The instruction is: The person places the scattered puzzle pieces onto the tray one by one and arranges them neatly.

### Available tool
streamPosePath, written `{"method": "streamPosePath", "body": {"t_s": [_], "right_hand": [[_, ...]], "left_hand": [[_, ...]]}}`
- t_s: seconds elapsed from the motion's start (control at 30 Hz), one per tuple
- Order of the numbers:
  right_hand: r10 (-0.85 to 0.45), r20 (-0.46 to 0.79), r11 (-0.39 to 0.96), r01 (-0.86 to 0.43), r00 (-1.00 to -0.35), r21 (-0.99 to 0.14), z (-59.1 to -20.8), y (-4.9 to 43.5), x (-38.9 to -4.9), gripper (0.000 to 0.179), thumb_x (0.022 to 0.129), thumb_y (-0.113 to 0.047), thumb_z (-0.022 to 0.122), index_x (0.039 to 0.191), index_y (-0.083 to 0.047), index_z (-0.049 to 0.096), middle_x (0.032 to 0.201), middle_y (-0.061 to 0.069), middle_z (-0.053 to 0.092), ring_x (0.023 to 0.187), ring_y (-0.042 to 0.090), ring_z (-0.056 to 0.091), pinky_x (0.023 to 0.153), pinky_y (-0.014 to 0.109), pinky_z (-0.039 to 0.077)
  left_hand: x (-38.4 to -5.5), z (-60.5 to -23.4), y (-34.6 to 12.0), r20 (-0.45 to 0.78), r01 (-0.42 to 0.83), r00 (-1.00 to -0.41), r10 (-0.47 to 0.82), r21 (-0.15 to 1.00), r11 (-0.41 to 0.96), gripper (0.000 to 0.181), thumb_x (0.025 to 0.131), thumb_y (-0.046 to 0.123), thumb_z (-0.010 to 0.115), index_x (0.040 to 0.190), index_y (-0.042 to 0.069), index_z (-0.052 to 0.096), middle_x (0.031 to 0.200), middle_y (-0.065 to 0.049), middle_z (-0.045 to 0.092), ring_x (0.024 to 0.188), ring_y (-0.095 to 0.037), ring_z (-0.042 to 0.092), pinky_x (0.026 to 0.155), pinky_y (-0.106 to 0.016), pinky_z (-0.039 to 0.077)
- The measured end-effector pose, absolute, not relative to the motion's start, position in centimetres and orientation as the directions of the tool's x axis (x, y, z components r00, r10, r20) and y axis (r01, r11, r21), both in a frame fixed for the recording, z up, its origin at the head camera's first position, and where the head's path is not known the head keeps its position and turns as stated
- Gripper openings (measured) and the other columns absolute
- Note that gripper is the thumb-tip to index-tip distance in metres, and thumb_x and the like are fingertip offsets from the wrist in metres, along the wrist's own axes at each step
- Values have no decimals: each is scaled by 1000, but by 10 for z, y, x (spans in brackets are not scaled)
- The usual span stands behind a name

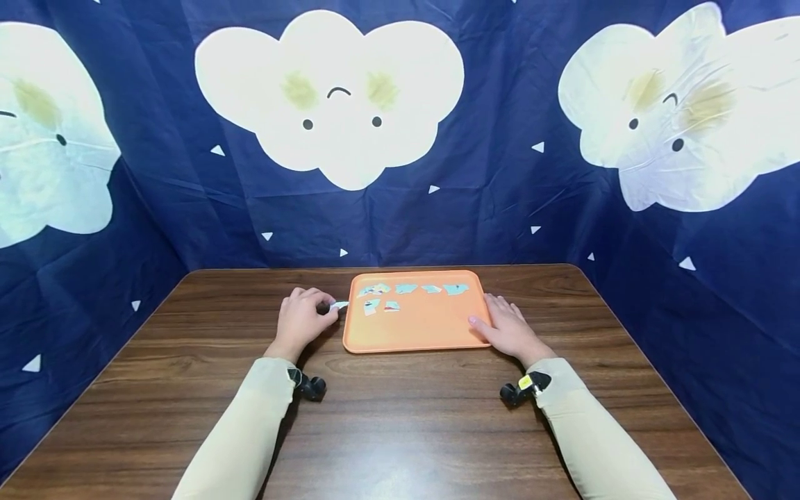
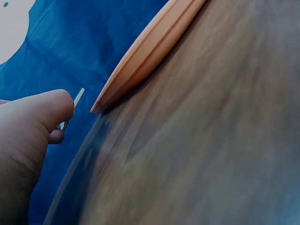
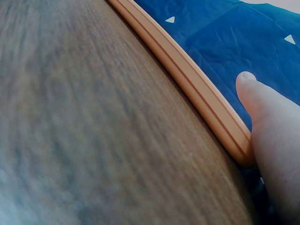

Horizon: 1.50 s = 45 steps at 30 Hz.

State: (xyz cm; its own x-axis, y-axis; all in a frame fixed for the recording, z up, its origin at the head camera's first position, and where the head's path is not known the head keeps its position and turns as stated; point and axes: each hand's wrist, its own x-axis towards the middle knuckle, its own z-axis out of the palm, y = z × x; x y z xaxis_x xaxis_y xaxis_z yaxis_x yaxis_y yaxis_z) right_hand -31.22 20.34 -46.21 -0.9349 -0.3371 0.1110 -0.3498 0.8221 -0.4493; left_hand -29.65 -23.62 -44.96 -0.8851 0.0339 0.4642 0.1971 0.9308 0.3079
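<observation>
My left hand (image 1: 302, 321) is just beyond the left edge of an orange tray (image 1: 431, 330). Thumb and fingers pinch a thin, light-coloured picture piece (image 1: 339, 305), which the left wrist view catches edge-on as a pale sliver (image 2: 79, 97). A small dark spot shows among the fingertips; what it is I cannot tell. On the tray lie several irregular light blue picture pieces (image 1: 406, 288) in two rows. Along the tray's right side rests my right hand (image 1: 511, 329), fingers extended outside the rim and the thumb (image 3: 246, 84) reaching over it.
The tray lies flat on a brown wood-grain table (image 1: 400, 417), toward its far edge. A dark blue curtain (image 1: 500, 208) with white clouds and small triangles hangs behind and along the sides. Each wrist wears a small black camera (image 1: 312, 387).
</observation>
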Motion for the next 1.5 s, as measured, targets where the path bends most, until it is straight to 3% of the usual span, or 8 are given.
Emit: {"method": "streamPosePath", "body": {"t_s": [0.63,1.03,1.5], "right_hand": [[-335,122,823,-353,-934,-445,-466,200,-312,90,101,-62,42,157,5,23,161,26,27,152,42,17,121,58,9],[-333,123,823,-352,-935,-446,-467,202,-313,90,101,-61,42,158,5,22,162,26,26,152,42,17,121,58,9],[-330,119,822,-347,-937,-452,-463,203,-312,86,102,-58,44,158,5,22,161,26,27,152,42,17,120,59,9]], "left_hand": [[-318,-430,-185,451,305,-874,179,225,925,20,85,31,73,99,17,78,105,0,73,98,-26,54,84,-46,40],[-336,-426,-159,394,400,-868,303,191,896,22,93,35,72,109,21,77,115,3,71,104,-24,53,86,-45,40],[-352,-430,-125,371,454,-847,382,128,882,17,94,33,71,106,23,78,115,4,71,99,-21,53,80,-39,41]]}}
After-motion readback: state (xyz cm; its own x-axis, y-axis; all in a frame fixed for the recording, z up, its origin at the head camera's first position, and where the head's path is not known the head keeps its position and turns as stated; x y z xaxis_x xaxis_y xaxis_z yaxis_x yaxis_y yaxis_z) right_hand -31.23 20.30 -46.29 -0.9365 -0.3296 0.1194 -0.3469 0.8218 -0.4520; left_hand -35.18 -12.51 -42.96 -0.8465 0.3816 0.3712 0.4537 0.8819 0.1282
